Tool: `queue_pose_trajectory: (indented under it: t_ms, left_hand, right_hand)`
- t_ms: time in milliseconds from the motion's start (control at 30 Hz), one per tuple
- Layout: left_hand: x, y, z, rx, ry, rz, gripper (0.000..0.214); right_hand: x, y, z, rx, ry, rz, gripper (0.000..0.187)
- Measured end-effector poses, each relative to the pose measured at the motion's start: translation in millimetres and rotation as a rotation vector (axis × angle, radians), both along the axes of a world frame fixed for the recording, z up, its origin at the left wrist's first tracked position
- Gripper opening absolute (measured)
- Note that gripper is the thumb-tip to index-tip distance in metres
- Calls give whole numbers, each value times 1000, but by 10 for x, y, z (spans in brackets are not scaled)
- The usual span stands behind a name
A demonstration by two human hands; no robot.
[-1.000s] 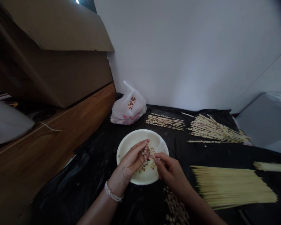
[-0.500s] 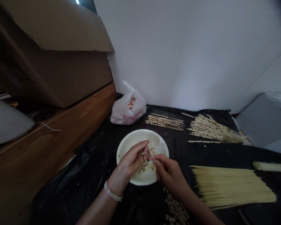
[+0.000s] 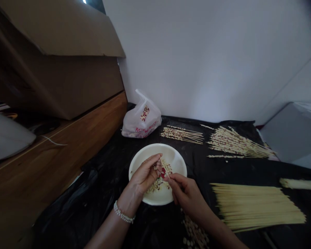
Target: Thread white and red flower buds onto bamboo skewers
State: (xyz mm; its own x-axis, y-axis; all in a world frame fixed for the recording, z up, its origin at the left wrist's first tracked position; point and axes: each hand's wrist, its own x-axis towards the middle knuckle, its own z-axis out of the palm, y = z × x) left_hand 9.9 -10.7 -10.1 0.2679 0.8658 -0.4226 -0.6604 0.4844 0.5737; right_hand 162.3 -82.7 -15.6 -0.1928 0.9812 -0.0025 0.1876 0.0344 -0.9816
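Note:
Over a white bowl (image 3: 180,160), both hands meet at a thin wooden skewer (image 3: 163,165). My left hand (image 3: 145,176), with a beaded bracelet at its wrist, is closed with thumb and fingertips at the skewer's upper end. Small pale and dark-red kernels show by its curled fingers. My right hand (image 3: 184,189) pinches the skewer lower down, thumb against forefinger. Loose kernels (image 3: 157,186) lie in the bowl below, along with a red patch I cannot make out. Whether a kernel is on the skewer's tip is too small to tell.
Behind the bowl stands a plastic bag (image 3: 142,119) of kernels. Threaded skewers lie in a small pile (image 3: 180,134) and a larger pile (image 3: 230,141). Bare skewers (image 3: 256,205) spread at right. More kernels (image 3: 195,231) sit near my right forearm. A cardboard box (image 3: 88,83) rises at left.
Both hands have shifted slightly left with the skewer, and its lower end has dropped a little. A red patch in the bowl shows more clearly between the hands.

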Motion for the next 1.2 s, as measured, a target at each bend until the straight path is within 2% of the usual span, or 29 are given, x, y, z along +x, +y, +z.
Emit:
queue_pose_trajectory:
  t_ms: [500,600,700,833,933,1033,1200]
  left_hand:
    - [34,-76,-65,96,46,-78,13]
    - [38,-44,-93,39,-19,-66,11]
    - [18,11,-118,-93,-80,16,9]
    - [-40,32,-157,-166,-39,138,39]
    - [-62,14,-185,-117,-7,122,52]
    - [-55,4,-174,-67,-7,95,51]
    - [-32,-4,-68,-90,-27,62,44]
  right_hand:
    - [-15,18,-37,23,33,-52,35]
    - [-6,18,-27,11,46,-47,36]
    - [3,15,-21,-15,58,-37,37]
    - [10,11,-21,-5,52,-40,36]
    - [8,17,-27,-9,51,-38,38]
    - [6,24,-39,-15,62,-30,39]
    - [12,27,-59,-16,62,-32,38]
